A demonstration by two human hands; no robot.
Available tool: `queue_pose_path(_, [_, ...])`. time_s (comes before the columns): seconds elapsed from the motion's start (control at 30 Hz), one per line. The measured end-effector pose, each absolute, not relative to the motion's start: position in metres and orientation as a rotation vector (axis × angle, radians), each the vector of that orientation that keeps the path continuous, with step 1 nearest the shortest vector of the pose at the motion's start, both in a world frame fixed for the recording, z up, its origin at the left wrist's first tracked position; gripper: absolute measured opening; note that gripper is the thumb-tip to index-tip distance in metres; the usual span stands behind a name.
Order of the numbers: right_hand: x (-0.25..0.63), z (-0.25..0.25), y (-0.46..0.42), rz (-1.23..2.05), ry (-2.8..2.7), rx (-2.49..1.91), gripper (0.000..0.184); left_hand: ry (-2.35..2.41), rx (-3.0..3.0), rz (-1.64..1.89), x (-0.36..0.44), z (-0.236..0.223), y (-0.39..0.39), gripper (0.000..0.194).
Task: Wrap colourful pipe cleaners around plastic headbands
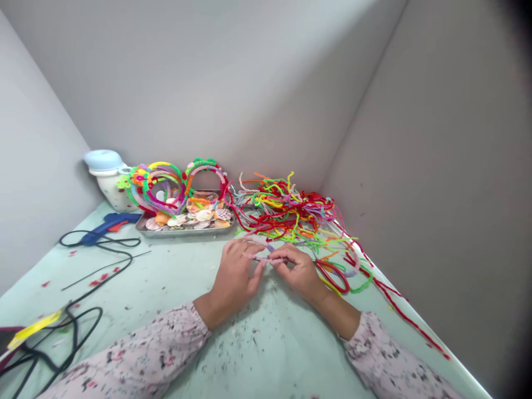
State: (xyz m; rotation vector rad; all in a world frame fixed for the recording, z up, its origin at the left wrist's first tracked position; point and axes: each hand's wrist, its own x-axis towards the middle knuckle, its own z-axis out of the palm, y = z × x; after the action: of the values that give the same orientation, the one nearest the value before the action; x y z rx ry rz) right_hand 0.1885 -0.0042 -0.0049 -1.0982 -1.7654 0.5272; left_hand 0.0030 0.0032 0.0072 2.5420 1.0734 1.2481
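Two bare hands meet over the pale green tabletop [257, 354] in the single head view. The left hand [235, 274] and the right hand [297, 271] both pinch a lilac pipe cleaner [266, 259] between thumbs and fingertips, their other fingers curled, and the pipe cleaner spans the small gap between them. Fingers hide much of it, so whether it is one strand or two twisted together is hard to tell. Just ahead of the hands lies a tangled heap of multicoloured pipe cleaners [282, 213], and a red pipe-cleaner loop [332, 276] sits just beside the right hand. Farther left, a metal tray [187, 233] holds seashells [203, 215], with colourful pipe-cleaner hoops [164, 188] standing at its back edge, beside a white jar with a pale blue lid [108, 177]. A blue hot glue gun [110, 223] lies on the table, its black cord [100, 242] trailing toward the near left corner. Grey walls [187, 83] box in the table.
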Motion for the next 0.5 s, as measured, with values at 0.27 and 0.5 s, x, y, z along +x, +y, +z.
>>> queue_pose_path(0.27, [0.1898, -0.0052, -0.0013, 0.392, -1.518, -1.201, 0.012, 1.213, 2.324, 1.171, 0.0031, -0.005, 0.0109, 0.022])
queue_pose_path(0.5, [0.1877, -0.0104, -0.005, 0.676, -1.526, -1.244, 0.026, 1.286, 2.09, 1.242, 0.0013, 0.0008, 0.0137, 0.02])
